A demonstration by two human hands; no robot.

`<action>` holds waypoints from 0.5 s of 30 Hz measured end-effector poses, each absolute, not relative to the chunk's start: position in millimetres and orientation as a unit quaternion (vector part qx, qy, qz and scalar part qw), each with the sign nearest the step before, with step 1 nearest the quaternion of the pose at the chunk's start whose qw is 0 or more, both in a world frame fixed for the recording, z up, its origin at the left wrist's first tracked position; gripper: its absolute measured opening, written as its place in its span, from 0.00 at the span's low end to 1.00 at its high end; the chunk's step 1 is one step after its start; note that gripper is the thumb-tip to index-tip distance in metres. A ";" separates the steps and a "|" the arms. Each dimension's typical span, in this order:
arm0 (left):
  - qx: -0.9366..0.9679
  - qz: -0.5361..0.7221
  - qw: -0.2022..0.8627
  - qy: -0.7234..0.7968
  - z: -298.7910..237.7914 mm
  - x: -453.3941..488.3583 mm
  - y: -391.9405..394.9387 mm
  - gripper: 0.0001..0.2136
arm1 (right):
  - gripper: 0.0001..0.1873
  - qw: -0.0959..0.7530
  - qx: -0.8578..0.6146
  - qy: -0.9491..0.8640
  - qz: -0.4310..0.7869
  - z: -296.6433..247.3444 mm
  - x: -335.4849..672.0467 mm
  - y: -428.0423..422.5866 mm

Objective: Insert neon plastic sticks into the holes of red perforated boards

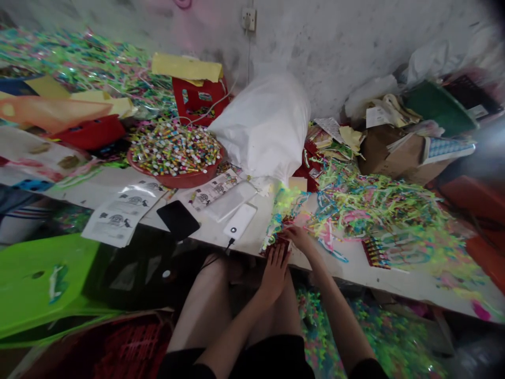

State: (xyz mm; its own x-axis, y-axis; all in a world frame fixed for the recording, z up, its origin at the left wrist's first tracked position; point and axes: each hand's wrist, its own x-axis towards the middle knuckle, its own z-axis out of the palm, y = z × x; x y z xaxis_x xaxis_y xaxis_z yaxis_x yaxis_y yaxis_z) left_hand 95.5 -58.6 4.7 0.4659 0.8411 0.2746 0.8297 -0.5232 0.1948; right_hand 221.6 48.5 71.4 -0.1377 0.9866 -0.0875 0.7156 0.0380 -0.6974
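Note:
My left hand [275, 268] lies with its fingers stretched out flat on a dark red holder [283, 249] at the table's front edge. My right hand [300, 239] reaches in from the right, its fingers drawn together at the holder's upper side. What they pinch is too small to make out. Yellow-green and blue plastic pieces [282, 202] stand along the holder and spread behind it. Further right, a similar dark red holder [370, 253] carries a row of small coloured sticks with clear plastic shapes attached.
A white phone [241, 220] with a cable and a black phone [178, 219] lie left of my hands. Behind are a bowl of small coloured tubes [177, 179] and a big white bag [272, 121]. Tangled plastic strips [379, 205] cover the right side. A green stool [35, 273] stands left.

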 end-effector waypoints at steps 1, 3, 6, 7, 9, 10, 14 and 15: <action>0.856 0.168 0.019 0.488 5.1 95.5 -58.9 0.30 | 0.15 0.188 -0.618 -0.698 0.309 76.0 222.8 52.0; 0.857 0.165 0.021 0.488 4.9 95.6 -59.1 0.30 | 0.15 0.136 -0.612 -0.720 0.298 85.0 224.2 58.3; 0.857 0.165 0.020 0.488 4.2 95.8 -58.8 0.30 | 0.14 0.089 -0.605 -0.744 0.269 95.9 223.4 65.3; 0.857 0.166 0.019 0.487 4.1 95.9 -58.7 0.30 | 0.13 0.079 -0.602 -0.749 0.263 98.4 222.2 67.2; 0.857 0.167 0.020 0.487 4.2 95.9 -58.3 0.30 | 0.13 0.050 -0.602 -0.753 0.262 101.7 218.8 71.4; 0.858 0.166 0.021 0.486 4.3 95.8 -58.2 0.31 | 0.13 0.034 -0.603 -0.752 0.264 102.5 216.7 73.7; 0.860 0.160 0.027 0.485 3.8 95.5 -57.9 0.31 | 0.13 -0.009 -0.607 -0.745 0.275 100.9 209.6 84.0; 0.860 0.158 0.029 0.485 3.7 95.3 -57.9 0.30 | 0.12 -0.013 -0.609 -0.743 0.276 99.4 208.8 86.5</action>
